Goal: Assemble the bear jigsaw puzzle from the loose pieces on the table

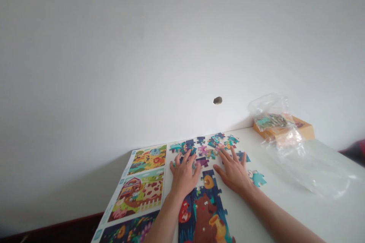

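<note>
My left hand rests with its fingers spread over loose jigsaw pieces at the far part of the table. To its right, my right hand also lies with fingers apart, its fingertips by several more scattered pieces. Between my forearms is a joined puzzle section showing a brown bear with a honey pot on a dark blue ground; my left forearm hides part of its left side. Just right of my right hand lies a turquoise puzzle piece.
A picture sheet with animal and farm scenes lies along the table's left edge. At the back right, a clear plastic bag drapes over a yellow box. The white wall, with a small hole, rises behind the table.
</note>
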`<state>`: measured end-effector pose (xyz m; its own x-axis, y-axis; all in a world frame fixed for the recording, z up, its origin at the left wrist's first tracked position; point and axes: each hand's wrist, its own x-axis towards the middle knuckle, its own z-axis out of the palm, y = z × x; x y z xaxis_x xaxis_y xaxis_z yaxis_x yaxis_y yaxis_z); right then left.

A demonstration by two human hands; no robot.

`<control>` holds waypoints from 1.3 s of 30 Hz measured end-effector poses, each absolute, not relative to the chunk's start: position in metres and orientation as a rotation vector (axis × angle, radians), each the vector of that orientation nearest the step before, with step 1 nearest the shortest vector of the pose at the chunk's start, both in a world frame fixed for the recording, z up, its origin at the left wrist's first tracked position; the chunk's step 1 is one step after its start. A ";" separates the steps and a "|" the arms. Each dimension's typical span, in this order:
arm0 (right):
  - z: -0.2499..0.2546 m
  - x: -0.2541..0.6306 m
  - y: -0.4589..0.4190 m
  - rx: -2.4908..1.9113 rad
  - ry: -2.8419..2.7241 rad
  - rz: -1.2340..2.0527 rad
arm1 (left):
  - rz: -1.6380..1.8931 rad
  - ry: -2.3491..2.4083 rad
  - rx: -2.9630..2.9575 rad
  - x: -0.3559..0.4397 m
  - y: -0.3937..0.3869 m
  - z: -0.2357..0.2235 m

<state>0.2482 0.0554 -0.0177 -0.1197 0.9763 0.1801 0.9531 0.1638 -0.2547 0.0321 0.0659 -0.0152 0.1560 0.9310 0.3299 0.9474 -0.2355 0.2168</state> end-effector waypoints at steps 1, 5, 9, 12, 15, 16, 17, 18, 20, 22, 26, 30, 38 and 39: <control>-0.016 0.248 0.055 -1.817 -2.176 0.127 | -0.618 -1.870 -2.412 0.032 0.066 -0.015; -0.014 0.248 0.052 -1.737 -2.261 0.178 | -0.659 -1.925 -2.334 0.031 0.065 -0.013; -0.016 0.249 0.052 -1.755 -2.250 0.188 | -0.661 -2.043 -2.233 0.031 0.066 -0.016; -0.017 0.250 0.052 -1.763 -2.254 0.199 | -0.655 -1.934 -2.343 0.031 0.066 -0.016; -0.014 0.250 0.051 -1.717 -2.294 0.229 | -0.672 -1.877 -2.398 0.031 0.065 -0.015; -0.011 0.250 0.050 -1.678 -2.322 0.246 | -0.683 -1.858 -2.421 0.030 0.065 -0.014; -0.009 0.250 0.049 -1.627 -2.358 0.269 | -0.692 -1.834 -2.453 0.030 0.065 -0.014; -0.006 0.249 0.048 -1.570 -2.397 0.298 | -0.698 -1.809 -2.491 0.029 0.065 -0.014; -0.002 0.248 0.047 -1.467 -2.467 0.361 | -0.699 -1.765 -2.562 0.029 0.065 -0.014; 0.000 0.247 0.046 -1.427 -2.491 0.391 | -0.693 -1.751 -2.586 0.029 0.065 -0.015; -0.002 0.247 0.046 -1.499 -2.428 0.295 | -0.738 -1.800 -2.499 0.030 0.065 -0.015; -0.008 0.249 0.048 -1.607 -2.341 0.188 | -0.778 -1.853 -2.413 0.031 0.065 -0.014; -0.013 0.248 0.049 -1.665 -2.292 0.147 | -0.814 -2.083 -2.076 0.029 0.069 -0.013; -0.013 0.248 0.049 -1.666 -2.293 0.147 | -0.814 -2.127 -2.009 0.028 0.069 -0.013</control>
<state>0.2481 0.0493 -0.0133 -0.2806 0.9424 0.1820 0.9114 0.3211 -0.2574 0.0278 0.0693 -0.0131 -0.1216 0.8959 0.4273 0.9522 -0.0162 0.3050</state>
